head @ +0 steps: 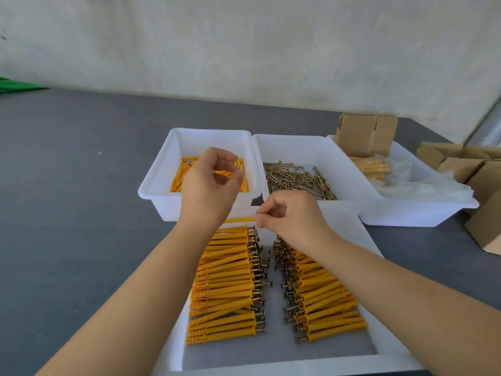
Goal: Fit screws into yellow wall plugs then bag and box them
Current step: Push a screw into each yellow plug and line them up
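My left hand (214,183) hovers over the left white bin (157,183) of loose yellow wall plugs (180,173), fingers curled. It seems to pinch one plug (223,172) between thumb and fingertips. My right hand (290,213) pinches the end of a yellow plug (241,220) lying crosswise at the far end of the near white tray (271,367). Two rows of plugs fitted with screws fill that tray, a left row (227,286) and a right row (325,302), screw heads facing the middle. The middle bin (284,147) holds loose brass screws (298,177).
A third white bin (423,213) at the right holds a brown carton (363,137), bagged plugs (371,166) and clear plastic bags (423,185). More cardboard boxes (482,191) stand at the right table edge. Grey tabletop (81,199) spreads to the left; something green (16,85) lies far left.
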`<state>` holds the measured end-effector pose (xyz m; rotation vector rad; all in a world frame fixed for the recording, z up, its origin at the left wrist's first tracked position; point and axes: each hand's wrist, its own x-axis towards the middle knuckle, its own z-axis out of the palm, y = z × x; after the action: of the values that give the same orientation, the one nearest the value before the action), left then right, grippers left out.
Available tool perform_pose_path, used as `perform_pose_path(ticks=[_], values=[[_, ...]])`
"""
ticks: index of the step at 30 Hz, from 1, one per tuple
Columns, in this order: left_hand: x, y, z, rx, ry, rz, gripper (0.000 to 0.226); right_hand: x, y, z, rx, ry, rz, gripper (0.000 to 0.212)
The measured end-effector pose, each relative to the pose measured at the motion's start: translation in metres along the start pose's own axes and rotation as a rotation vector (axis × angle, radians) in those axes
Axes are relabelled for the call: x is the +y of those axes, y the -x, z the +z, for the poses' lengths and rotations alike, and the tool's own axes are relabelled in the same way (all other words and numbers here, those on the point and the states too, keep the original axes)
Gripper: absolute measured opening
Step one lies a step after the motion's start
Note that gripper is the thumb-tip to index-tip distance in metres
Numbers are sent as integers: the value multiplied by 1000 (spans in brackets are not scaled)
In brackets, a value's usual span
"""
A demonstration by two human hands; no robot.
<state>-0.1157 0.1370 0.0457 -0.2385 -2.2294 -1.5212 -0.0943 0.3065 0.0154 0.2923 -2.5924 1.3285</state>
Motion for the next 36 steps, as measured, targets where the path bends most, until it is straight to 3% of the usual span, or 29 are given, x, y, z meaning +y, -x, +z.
perform_pose_path(ticks=[5,9,12,16,19,22,26,32,36], values=[[-3,-5,-3,80,84,-93,11,-12,1,13,-65,269,-190,5],[-2,-11,-8,27,46,-115,11,-18,4,15,-120,595,-367,16],[-6,-25,-16,-79,-43,-138,10,-23,0,8,-52,643,-461,15],[-20,-49,-19,-269,-312,-124,18,-17,-21,-17,98,553,-353,10],[-29,-71,-6,-412,-568,-140,23,4,-46,-38,124,504,-148,10],[-41,-88,15,-646,-785,-224,27,28,-74,-55,-58,553,190,22],[-54,-100,33,-833,-927,-322,40,39,-94,-60,-458,706,512,51],[-64,-108,41,-928,-1013,-387,49,37,-113,-42,-699,879,522,48],[-65,-106,41,-876,-909,-354,44,41,-115,-37,-699,822,454,36]])
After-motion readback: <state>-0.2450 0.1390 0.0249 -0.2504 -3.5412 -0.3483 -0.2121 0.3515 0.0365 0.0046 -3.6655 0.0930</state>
